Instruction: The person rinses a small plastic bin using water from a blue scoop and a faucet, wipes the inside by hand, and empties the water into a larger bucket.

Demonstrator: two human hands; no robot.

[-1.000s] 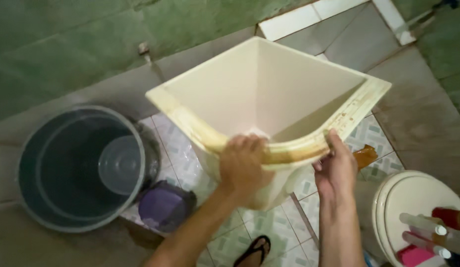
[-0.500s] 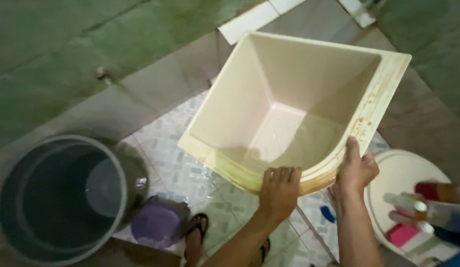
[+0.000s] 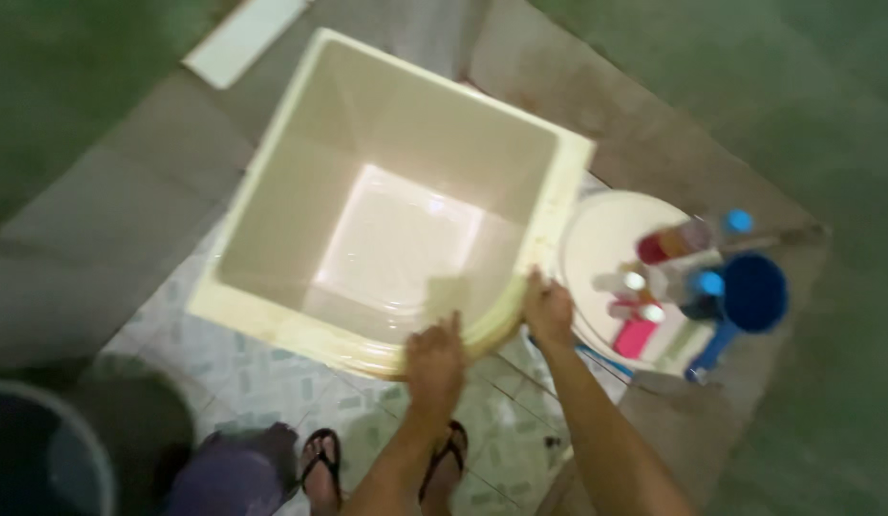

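A large cream plastic tub (image 3: pixel 272 201), square at the back and rounded at the near corner, stands upright on the tiled floor and looks bare inside. My left hand (image 3: pixel 434 358) grips the tub's curved near rim from above. My right hand (image 3: pixel 549 311) holds the rim a little further right, next to a white toilet lid (image 3: pixel 597 239). My feet in black flip-flops (image 3: pixel 321 457) stand just below the tub.
Several bottles and a pink item (image 3: pixel 635 336) sit on the toilet lid, with a blue dipper (image 3: pixel 749 296) at its right. A dark grey bucket (image 3: pixel 42 459) and a purple stool (image 3: pixel 224 473) are at the lower left. Green walls surround the patterned floor.
The tub has tipped from tilted toward me to upright on the floor. The view has swung right, so the bucket slid to the lower left corner and the toilet lid came into fuller view.
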